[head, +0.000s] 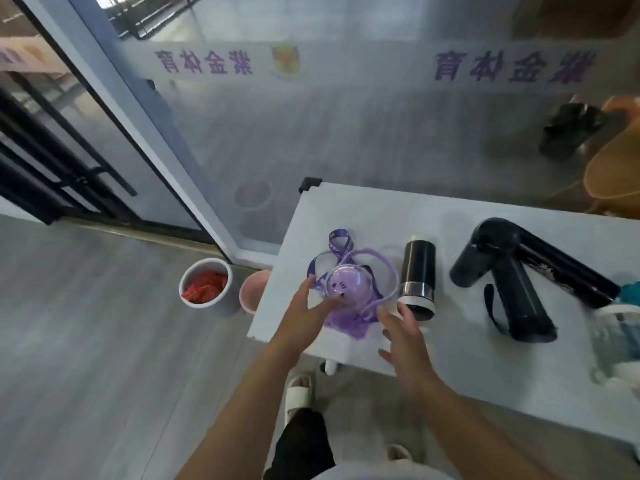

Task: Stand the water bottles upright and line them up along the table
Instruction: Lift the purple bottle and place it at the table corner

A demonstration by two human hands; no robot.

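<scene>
We see the purple bottle (346,289) upright near the table (450,341) corner, our left hand (304,313) spread, fingertips touching its domed lid, presumably steadying it. Our right hand (403,334), fingers splayed and empty, hovers beside the black flask (417,275); 2 black bottles (512,282) stand beyond.

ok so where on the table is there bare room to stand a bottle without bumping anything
The far strip of the white table, behind the purple bottle and the black flask, is bare. So is the near edge, right of the right hand and below the two large black bottles. It is crowded around the purple bottle's straps and at the right end.
</scene>
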